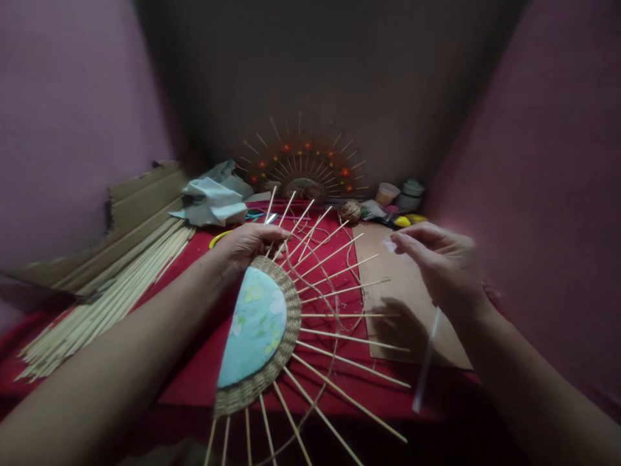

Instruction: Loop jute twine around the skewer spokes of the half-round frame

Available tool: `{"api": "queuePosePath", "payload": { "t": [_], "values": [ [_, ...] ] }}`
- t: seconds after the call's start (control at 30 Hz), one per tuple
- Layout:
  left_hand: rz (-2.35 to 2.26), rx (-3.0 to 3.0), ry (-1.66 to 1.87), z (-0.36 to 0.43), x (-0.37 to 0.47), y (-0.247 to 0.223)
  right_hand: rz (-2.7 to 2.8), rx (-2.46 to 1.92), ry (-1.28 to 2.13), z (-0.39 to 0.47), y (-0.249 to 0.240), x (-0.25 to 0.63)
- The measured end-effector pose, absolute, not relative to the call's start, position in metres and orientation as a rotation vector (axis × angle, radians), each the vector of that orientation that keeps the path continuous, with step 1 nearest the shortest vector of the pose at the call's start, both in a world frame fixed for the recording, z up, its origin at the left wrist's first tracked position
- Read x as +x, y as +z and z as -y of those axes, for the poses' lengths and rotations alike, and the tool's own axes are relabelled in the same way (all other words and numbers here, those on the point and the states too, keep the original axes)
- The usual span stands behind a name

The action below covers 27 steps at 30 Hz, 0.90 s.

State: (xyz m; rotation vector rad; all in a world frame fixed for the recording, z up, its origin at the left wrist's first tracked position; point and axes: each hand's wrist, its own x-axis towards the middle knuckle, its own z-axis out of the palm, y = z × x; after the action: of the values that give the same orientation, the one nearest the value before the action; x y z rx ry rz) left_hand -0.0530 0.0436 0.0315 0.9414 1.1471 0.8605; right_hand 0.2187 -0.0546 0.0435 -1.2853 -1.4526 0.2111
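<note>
A half-round piece [255,323] with light blue floral fabric and a woven twine border is held up over the table, thin sticks [349,338] fanning out from its curved edge. My left hand [257,244] pinches its top end by the sticks and twine. A loose length of twine [334,349] curves across the sticks and hangs down. To the right, my right hand [434,259] is closed, with a small whitish piece [389,244] at its thumb and fingertips. A clear thin stick [427,362] hangs below that hand; how it is held is hidden.
A bundle of pale sticks [111,298] and cardboard [140,213] lie at left on the red cloth [194,382]. Behind are crumpled cloth [213,197], a flower-decorated fan piece [303,162], a twine ball [350,211] and containers [411,195]. A brown board [402,285] lies at right.
</note>
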Motion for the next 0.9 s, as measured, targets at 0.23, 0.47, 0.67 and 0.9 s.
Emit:
{"api": "queuePosePath", "payload": {
  "t": [0.23,0.47,0.67,0.9],
  "values": [
    [-1.083,0.996,0.85,-0.047,-0.057,0.032,1.302,-1.313,0.15,0.055,0.021,0.238],
    [-1.04,1.08,0.918,-0.042,-0.055,0.038,1.296,-1.358,0.161,0.054,0.012,0.243],
    [-1.06,1.122,0.904,-0.035,-0.055,0.04,1.321,-1.39,0.157,0.057,0.007,0.246],
    [-1.127,1.197,0.961,-0.03,-0.053,0.04,1.371,-1.382,0.127,0.057,0.003,0.246]
  ]
}}
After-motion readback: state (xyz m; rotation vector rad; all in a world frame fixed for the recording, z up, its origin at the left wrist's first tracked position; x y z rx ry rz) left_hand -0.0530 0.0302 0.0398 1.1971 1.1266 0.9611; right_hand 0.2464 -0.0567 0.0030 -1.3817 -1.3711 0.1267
